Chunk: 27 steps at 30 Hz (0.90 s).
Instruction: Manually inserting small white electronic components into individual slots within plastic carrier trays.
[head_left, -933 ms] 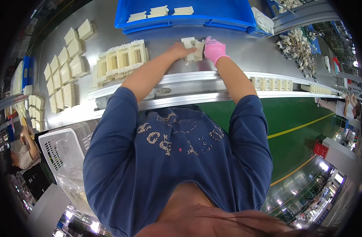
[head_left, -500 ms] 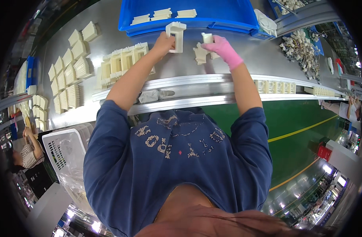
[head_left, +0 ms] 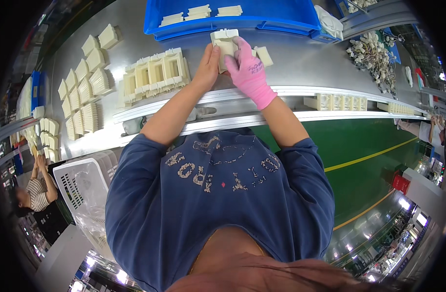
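- Grey steel bench (head_left: 301, 58) runs across the top of the view, with a green floor (head_left: 364, 146) and yellow line below it on the right.
- Far left, loose cream plastic frames (head_left: 81, 92) lie in rows on the bench; a white slatted crate (head_left: 86, 190) sits lower down and seems to hold only clear film.
- Nearer the middle, a tight row of frames (head_left: 154, 73) stands on edge, touching one another.
- Left hand (head_left: 208, 65), bare, has its fingers closed on the left side of a cream frame part (head_left: 225, 41), held up just in front of the blue bin (head_left: 262, 17).
- Right hand (head_left: 249, 68), in a pink glove, clasps the same part from the right, its fingers laid over the front.
- That part looks light, stiff and moulded; its thin walls could probably crack, so the outer edges seem the best hold.
- Inside the bin lie a few flat cream pieces (head_left: 198, 12); most of it is out of view.
- Right of the hands, small parts (head_left: 337, 102) line a rail, and wired pieces (head_left: 374, 56) are heaped on the bench.
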### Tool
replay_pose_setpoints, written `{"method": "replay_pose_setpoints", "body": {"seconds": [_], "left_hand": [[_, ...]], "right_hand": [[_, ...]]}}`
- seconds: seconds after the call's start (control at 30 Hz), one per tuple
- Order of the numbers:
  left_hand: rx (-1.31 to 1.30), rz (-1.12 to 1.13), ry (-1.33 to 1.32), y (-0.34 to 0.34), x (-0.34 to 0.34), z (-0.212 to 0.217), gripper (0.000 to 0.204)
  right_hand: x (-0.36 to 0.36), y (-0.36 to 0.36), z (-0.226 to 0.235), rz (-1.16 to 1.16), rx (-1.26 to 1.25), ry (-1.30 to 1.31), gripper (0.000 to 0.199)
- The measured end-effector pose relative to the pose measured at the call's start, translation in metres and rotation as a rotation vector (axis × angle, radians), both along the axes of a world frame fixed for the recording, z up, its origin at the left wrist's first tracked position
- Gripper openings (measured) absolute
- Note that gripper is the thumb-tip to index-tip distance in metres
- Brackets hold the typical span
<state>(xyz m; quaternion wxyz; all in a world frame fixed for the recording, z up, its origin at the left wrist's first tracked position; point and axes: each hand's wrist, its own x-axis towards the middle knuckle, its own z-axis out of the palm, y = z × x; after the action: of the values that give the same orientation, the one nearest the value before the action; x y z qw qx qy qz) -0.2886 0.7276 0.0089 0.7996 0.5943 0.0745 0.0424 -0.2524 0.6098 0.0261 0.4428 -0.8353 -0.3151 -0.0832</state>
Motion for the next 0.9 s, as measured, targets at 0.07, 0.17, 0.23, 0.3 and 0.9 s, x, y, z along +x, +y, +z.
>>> {"method": "replay_pose_setpoints", "body": {"seconds": [0.07, 0.17, 0.23, 0.3, 0.9], "left_hand": [[-0.017, -0.001, -0.041, 0.0, 0.001, -0.001, 0.036], [-0.059, -0.019, -0.08, 0.002, 0.001, -0.001, 0.037], [-0.085, -0.038, -0.078, 0.002, 0.001, 0.0, 0.037], [-0.297, -0.055, 0.051, 0.002, -0.001, 0.004, 0.037], [0.839, -0.749, -0.093, 0.041, 0.001, 0.034, 0.025]], "right_hand": [[-0.001, -0.001, 0.004, 0.02, 0.05, 0.012, 0.04], [0.002, -0.004, 0.006, 0.061, 0.064, 0.016, 0.04], [0.004, -0.006, 0.009, 0.081, 0.027, 0.008, 0.039], [0.002, -0.009, 0.018, 0.161, -0.034, 0.129, 0.041], [0.004, -0.098, 0.058, 0.294, -0.345, 0.417, 0.049]]}}
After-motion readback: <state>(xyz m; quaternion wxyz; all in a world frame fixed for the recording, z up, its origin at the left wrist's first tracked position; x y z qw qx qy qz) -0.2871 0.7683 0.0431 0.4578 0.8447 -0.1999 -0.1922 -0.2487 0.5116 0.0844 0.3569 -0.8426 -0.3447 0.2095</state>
